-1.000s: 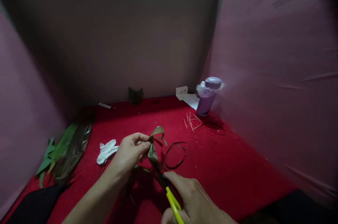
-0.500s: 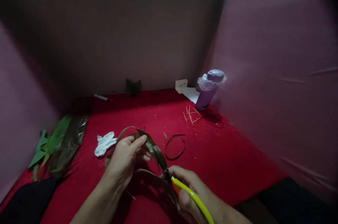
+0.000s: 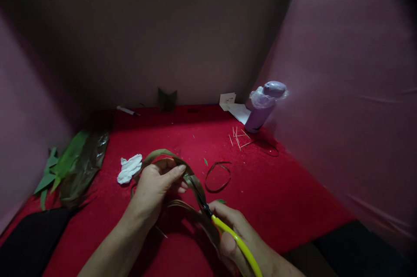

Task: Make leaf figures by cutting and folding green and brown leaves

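A long brownish-green leaf strip (image 3: 159,153) curves in a loop over the red cloth. My left hand (image 3: 159,183) pinches it between thumb and fingers. In my right hand (image 3: 239,233) is a pair of scissors (image 3: 233,232) with yellow handles and dark blades. The blades lie along the strip, just right of my left fingertips. More of the strip hangs below, between my hands, and passes behind my right hand. Beyond them a thin brown strip (image 3: 206,178) forms a ring on the cloth.
Crumpled white tissue (image 3: 129,169) lies left of my hands. Green leaves (image 3: 70,155) and a plastic bag (image 3: 87,168) are at the left edge. Toothpicks (image 3: 237,140), papers (image 3: 239,112) and a purple tumbler (image 3: 260,116) stand or lie at back right. A syringe (image 3: 126,111) rests at the back.
The view has shifted slightly. The scissor blades still lie along the strip in my left hand. A small green piece now shows beside my right hand.
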Demonstrator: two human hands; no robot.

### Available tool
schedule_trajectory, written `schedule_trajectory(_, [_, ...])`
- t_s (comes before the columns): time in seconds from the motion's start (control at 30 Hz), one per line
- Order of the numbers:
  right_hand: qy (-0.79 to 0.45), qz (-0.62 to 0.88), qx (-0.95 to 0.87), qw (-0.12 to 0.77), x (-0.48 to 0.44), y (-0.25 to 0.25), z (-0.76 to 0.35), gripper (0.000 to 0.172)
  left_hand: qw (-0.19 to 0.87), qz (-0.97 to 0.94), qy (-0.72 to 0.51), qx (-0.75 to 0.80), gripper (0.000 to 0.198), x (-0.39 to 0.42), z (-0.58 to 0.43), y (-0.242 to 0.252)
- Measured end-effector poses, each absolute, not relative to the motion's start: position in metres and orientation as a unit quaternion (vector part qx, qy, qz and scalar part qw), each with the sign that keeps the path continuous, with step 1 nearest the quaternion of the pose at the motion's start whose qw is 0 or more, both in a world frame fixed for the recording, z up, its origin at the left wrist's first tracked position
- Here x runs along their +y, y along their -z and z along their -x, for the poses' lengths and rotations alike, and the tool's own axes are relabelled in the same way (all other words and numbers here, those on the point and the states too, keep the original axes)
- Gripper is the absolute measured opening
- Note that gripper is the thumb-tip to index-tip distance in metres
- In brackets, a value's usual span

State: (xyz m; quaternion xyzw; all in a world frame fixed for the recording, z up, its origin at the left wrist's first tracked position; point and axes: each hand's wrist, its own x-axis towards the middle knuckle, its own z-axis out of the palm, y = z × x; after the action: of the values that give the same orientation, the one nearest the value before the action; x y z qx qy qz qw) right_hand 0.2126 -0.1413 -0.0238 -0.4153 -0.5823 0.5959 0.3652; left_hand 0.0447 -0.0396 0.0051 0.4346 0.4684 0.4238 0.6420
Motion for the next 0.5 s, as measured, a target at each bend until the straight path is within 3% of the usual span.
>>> schedule_trajectory(0.3, [-0.549,0.438,-0.589,0.400,-0.143,0.032,-0.210,0.064,0.644,-0.456,-0.414,0.453,0.013,-0.041,-0.044,-0.003])
schedule_trajectory(0.5, [-0.560,0.456,-0.563,0.402,-0.145,0.042,-0.210,0.043,0.641,-0.464,-0.416,0.449,0.011,-0.040,-0.045,-0.004])
